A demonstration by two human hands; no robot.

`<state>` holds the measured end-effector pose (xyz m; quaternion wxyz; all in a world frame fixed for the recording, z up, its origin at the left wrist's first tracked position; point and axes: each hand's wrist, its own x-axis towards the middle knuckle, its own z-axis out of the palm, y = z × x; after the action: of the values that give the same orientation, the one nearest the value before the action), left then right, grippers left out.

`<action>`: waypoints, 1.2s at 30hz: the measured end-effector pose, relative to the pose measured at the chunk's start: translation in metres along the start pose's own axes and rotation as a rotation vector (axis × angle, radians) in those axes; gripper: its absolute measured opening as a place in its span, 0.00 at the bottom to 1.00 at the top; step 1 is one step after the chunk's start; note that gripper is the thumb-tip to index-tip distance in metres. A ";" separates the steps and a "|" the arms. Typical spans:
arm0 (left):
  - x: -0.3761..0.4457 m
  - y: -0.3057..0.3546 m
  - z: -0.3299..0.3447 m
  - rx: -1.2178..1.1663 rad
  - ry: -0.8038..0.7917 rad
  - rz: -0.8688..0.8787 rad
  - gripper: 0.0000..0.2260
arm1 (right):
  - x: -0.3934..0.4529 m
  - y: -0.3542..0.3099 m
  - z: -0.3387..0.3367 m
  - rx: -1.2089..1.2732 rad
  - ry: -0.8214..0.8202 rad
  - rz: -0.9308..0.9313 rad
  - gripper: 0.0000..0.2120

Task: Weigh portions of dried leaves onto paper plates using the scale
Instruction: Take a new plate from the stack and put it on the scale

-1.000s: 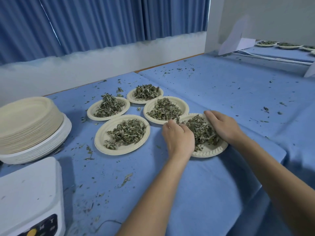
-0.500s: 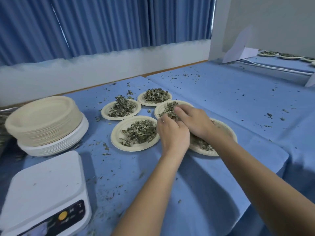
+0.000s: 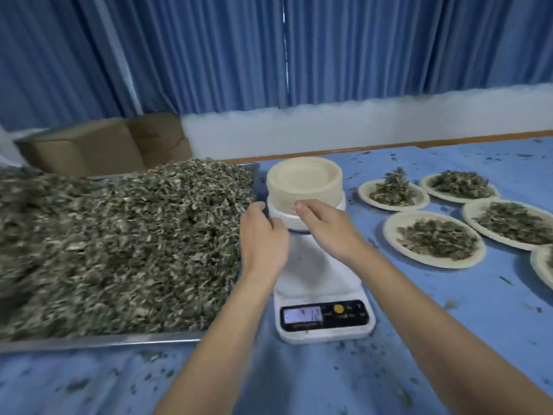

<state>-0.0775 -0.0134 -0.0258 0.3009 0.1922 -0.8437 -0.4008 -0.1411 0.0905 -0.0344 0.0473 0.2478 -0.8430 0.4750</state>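
Observation:
A white digital scale (image 3: 324, 298) stands in the middle of the blue table, its display lit. Right behind it is a stack of empty paper plates (image 3: 304, 179). My left hand (image 3: 263, 239) hovers over the scale's back left corner with loosely curled fingers and holds nothing. My right hand (image 3: 327, 227) reaches over the platform, and its fingertips are at the front edge of the stack. A metal tray (image 3: 95, 339) on the left is heaped with dried leaves (image 3: 119, 235). Several filled plates (image 3: 434, 239) lie to the right.
A brown cardboard box (image 3: 89, 148) sits behind the tray against blue curtains. Leaf crumbs litter the blue tablecloth (image 3: 329, 378). Another filled plate (image 3: 544, 265) is cut off by the right edge of the view.
My view has swung left from the filled plates to the scale and tray. Both hands left the leaves on the near plate and now hover over the scale by the plate stack.

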 end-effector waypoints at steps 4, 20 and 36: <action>0.011 -0.046 -0.059 0.099 0.071 -0.075 0.15 | 0.008 -0.035 0.069 -0.027 -0.182 -0.078 0.19; 0.105 0.006 0.019 0.135 -0.165 -0.007 0.18 | 0.098 -0.012 0.007 -0.290 0.110 0.017 0.18; 0.180 0.005 0.048 0.333 -0.218 -0.011 0.10 | 0.158 0.025 -0.037 -0.505 0.080 0.336 0.11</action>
<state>-0.2435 -0.0850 0.0180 0.1697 0.1993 -0.9250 -0.2755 -0.2969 0.0727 0.0159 0.0614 0.0667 -0.9611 0.2610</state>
